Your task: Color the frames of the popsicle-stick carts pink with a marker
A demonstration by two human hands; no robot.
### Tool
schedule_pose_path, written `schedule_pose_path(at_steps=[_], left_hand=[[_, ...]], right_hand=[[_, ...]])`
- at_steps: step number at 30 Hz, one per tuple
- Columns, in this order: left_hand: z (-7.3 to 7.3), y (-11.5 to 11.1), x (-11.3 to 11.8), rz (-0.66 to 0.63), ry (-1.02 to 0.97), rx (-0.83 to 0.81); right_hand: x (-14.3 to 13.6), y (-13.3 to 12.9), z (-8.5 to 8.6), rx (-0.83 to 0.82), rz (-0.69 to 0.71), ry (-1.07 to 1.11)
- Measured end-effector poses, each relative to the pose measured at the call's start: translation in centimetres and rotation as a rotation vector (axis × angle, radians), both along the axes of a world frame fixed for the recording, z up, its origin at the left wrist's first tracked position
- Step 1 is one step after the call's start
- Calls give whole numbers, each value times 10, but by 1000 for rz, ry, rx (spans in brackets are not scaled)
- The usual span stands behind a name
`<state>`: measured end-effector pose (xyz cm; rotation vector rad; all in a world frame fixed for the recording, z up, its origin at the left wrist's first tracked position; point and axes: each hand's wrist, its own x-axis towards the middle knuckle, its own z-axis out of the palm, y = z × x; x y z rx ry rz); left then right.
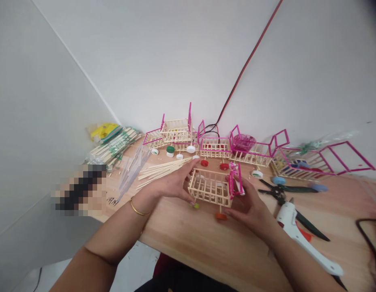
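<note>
A small cart of pale wooden sticks [209, 187] stands near the table's front, with bottle caps for wheels and a pink frame [235, 182] at its right end. My left hand [177, 184] curls round the cart's left end, its thumb low by a yellow-green cap [196, 206]. Round the right end is my right hand [251, 205], thumb by the orange cap wheel [221, 216]; its fingers are partly hidden behind the pink frame. Loose thin sticks [160, 170] lie behind my left hand.
Several similar stick carts [215, 148] line the wall, one stacked on others. A pink bowl [244, 142] stands among them. Right of my hand lie pliers-like cutters [277, 192] and a white glue gun [306, 239]. Packaged sticks [114, 148] lie at left; a red-black cable [251, 56] crosses the wall.
</note>
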<state>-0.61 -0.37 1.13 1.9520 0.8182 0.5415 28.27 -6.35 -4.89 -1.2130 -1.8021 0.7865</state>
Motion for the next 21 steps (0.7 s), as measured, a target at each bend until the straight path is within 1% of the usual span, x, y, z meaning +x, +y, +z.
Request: schedule_pose_path(at_steps=[2, 5, 10, 15, 18, 21], left_hand=[[-1, 0, 1, -2, 18, 19], [-1, -1, 3, 14, 43, 12], [4, -3, 6, -17, -9, -54], [2, -2, 6, -17, -18, -53], [2, -2, 6, -16, -8, -34], [1, -3, 5, -13, -26, -56]], right_hand=[[0, 0, 0, -8, 19, 0], [-1, -2, 3, -11, 12, -29], [-3, -3, 8, 7, 2, -48], [-3, -2, 7, -3, -11, -73], [-3, -1, 6, -11, 1, -35], [-2, -1, 8, -8, 15, 41]])
